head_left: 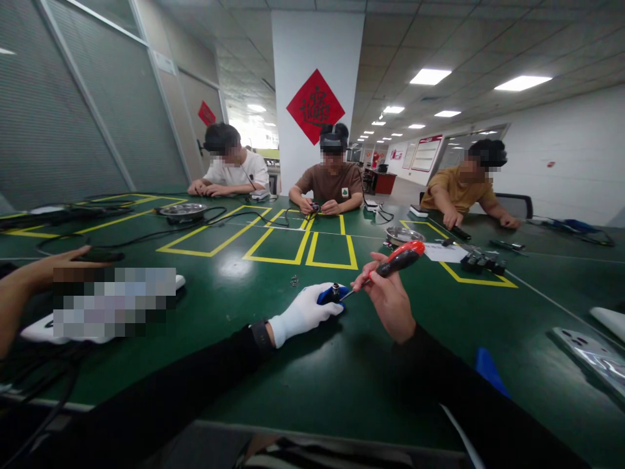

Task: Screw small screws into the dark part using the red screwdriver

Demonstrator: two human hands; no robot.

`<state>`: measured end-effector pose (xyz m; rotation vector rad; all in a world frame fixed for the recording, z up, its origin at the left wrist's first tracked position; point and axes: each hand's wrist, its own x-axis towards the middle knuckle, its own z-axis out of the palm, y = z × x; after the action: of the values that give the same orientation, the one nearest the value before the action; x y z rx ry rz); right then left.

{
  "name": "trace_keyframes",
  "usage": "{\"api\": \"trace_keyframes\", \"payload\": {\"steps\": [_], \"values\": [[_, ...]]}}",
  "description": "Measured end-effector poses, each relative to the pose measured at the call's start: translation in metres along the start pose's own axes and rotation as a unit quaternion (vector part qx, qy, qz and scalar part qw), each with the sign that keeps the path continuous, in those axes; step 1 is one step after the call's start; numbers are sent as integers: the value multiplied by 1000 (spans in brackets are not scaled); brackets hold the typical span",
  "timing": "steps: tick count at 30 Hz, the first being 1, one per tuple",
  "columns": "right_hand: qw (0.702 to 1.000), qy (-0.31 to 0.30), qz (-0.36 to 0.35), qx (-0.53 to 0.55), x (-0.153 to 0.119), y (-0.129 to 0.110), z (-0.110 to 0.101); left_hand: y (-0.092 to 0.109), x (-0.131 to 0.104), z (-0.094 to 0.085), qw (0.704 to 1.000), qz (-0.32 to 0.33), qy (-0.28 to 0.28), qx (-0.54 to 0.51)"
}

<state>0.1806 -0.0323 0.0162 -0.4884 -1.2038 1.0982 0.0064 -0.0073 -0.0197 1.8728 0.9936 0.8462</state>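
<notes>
My left hand (306,315), in a white glove, is closed around a small blue and black part (333,295) above the green table (293,365). My bare right hand (388,296) grips a screwdriver (400,258) with a red and black handle. Its shaft slants down to the left, and the tip reaches the blue and black part; the exact contact point is too small to make out. Several small screws (293,281) lie on the table just beyond my left hand.
Metal bowls (182,212) (404,236) stand farther back. Black parts (482,262) sit by white paper (445,252) at right, with a phone (588,355) nearer. A blue object (491,371) lies beside my right sleeve. Another person's hand (53,268) is at left; three people sit opposite.
</notes>
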Motion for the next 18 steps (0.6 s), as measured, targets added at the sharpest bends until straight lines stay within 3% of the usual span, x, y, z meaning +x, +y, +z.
{"api": "trace_keyframes", "payload": {"steps": [3,7,10,14,18], "values": [[997,-3,-24,-77,0,-5,0,0,-1,0,1000,12,9,4],[970,-17,-113,-216,-1,-11,1,1,0,0,1000,8,6,1],[956,-8,-151,-253,-2,-11,0,0,1,0,1000,0,-3,-11],[968,97,-110,-205,6,-4,-12,-1,2,-1,1000,-7,-17,-26],[966,256,-30,-32,20,5,-33,-1,1,-1,1000,-16,-21,-5]]}}
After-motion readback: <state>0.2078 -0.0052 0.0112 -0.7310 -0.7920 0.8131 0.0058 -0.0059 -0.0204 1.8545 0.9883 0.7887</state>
